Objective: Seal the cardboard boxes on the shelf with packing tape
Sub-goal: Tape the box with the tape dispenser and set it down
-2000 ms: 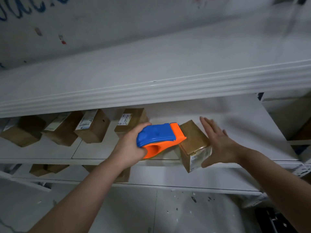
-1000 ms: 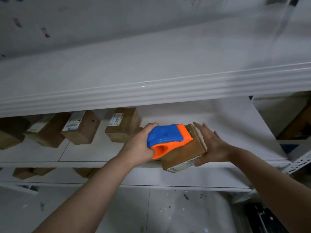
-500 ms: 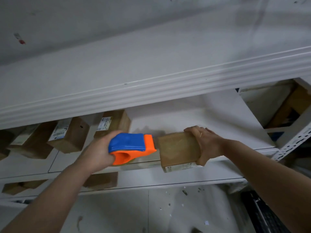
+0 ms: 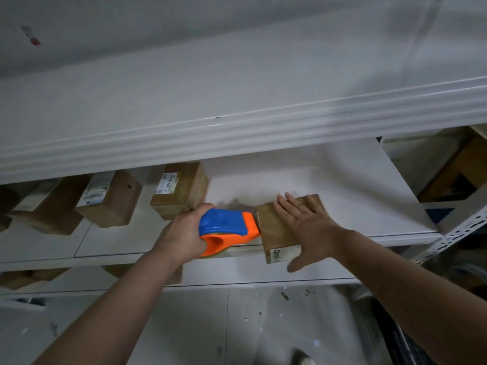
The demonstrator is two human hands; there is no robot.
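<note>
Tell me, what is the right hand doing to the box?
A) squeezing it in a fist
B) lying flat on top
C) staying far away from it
B: the right hand lies flat, fingers straight, on the box; the left hand grips the tape dispenser.

Four boxes are carrying labels, but no word or number is coming through legibly.

A white label (image 4: 166,183) is lying on top of the centre box (image 4: 184,196), showing rows of fine dark print and a small blue mark at its upper edge. A second label (image 4: 96,189) with a bluish strip at its lower end is sitting on the next box (image 4: 116,204) to the left. A third label (image 4: 37,194), badly blurred, is lying on the far-left box (image 4: 47,217). A small sticker (image 4: 276,254) with a dark barcode-like block is facing out from the front box (image 4: 276,227) at the shelf (image 4: 342,185) edge. All the print is appearing too small to read.
</note>
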